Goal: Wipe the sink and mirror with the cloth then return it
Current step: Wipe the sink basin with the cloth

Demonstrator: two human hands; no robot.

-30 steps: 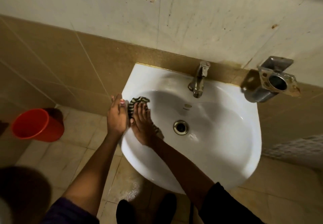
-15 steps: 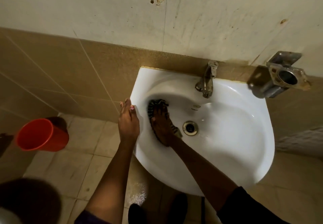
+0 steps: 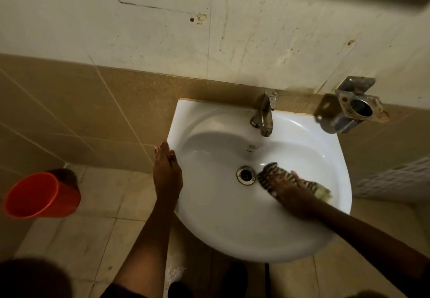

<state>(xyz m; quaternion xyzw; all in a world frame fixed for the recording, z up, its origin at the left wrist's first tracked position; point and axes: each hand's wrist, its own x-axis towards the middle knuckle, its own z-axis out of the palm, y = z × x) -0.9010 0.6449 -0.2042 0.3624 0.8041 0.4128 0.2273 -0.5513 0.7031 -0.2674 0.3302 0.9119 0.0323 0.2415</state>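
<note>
A white wall-hung sink (image 3: 232,232) fills the middle of the view, with a metal drain (image 3: 246,175) at its centre. My right hand (image 3: 288,190) lies flat inside the basin just right of the drain, pressing a dark striped cloth (image 3: 267,173) against the porcelain; the cloth's pale end sticks out toward the right rim. My left hand (image 3: 166,174) rests on the sink's left rim, fingers together, holding nothing. No mirror is in view.
A metal tap (image 3: 264,117) stands at the back of the basin. A rusty metal holder (image 3: 353,109) juts from the wall at the right. An orange bucket (image 3: 39,195) stands on the tiled floor at the left. My feet show under the sink.
My right hand has slid the cloth from the basin's left side, past the drain, to its right side. My left hand has stayed on the left rim.
</note>
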